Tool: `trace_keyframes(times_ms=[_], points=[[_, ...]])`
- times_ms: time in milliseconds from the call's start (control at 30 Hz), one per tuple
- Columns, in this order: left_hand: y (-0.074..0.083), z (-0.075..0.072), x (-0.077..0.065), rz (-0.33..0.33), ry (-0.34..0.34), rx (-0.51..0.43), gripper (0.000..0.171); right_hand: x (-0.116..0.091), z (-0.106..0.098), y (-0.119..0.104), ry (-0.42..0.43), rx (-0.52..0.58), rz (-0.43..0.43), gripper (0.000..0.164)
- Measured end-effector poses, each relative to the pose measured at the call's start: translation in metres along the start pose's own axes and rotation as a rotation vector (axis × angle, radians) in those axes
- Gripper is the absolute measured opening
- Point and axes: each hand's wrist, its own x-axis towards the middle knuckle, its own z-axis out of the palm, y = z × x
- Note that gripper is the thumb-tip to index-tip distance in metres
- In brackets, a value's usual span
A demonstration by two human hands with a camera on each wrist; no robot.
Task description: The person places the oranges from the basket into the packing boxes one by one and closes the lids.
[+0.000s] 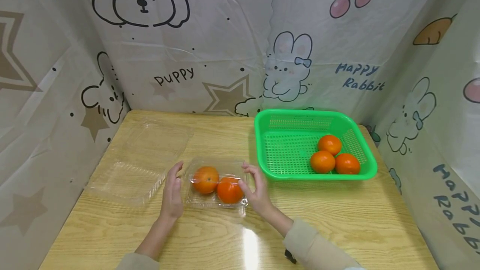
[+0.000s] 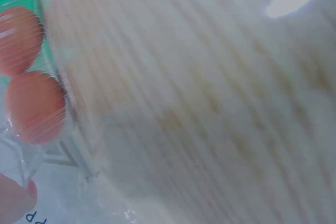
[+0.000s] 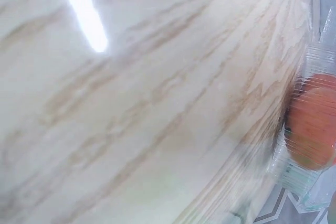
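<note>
A clear plastic clamshell box [image 1: 191,197] with ribbed sides stands at mid-table, with two oranges inside. One orange [image 1: 206,179] is on the left; the other orange [image 1: 230,190] sits right beside it, nearer the front. My left hand [image 1: 173,195] is upright along the box's left side, fingers extended. On the opposite side, my right hand [image 1: 258,191] has its loosely bent fingers at the right edge and its thumb over the right end. Both oranges [image 2: 35,107] show through the ribbed plastic in the left wrist view, with a fingertip [image 2: 18,200] below them.
Back right stands a green basket [image 1: 316,176] with three oranges [image 1: 323,162] in its right part. An open, clear clamshell box [image 1: 123,182] lies at the left of the table. A small dark object [image 1: 289,256] is by the right sleeve. Printed cloth walls [image 1: 225,53] surround the table.
</note>
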Motion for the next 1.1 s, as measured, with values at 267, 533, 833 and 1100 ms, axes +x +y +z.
trace_keyframes(times_ms=[267,533,833,1100], points=[[0.033,0.000,0.005,0.060,0.007,-0.029,0.038,-0.005,-0.002,0.000,-0.040,-0.011,0.011,0.027],[0.011,0.006,-0.001,0.053,0.018,0.046,0.042,-0.008,-0.003,-0.001,-0.047,-0.072,-0.043,0.030],[0.000,0.006,-0.011,0.002,-0.032,0.076,0.047,-0.019,-0.004,0.014,-0.087,-0.126,-0.055,0.033],[-0.005,0.005,-0.020,0.022,-0.070,0.125,0.048,-0.033,-0.003,0.047,-0.149,-0.193,-0.150,0.037]])
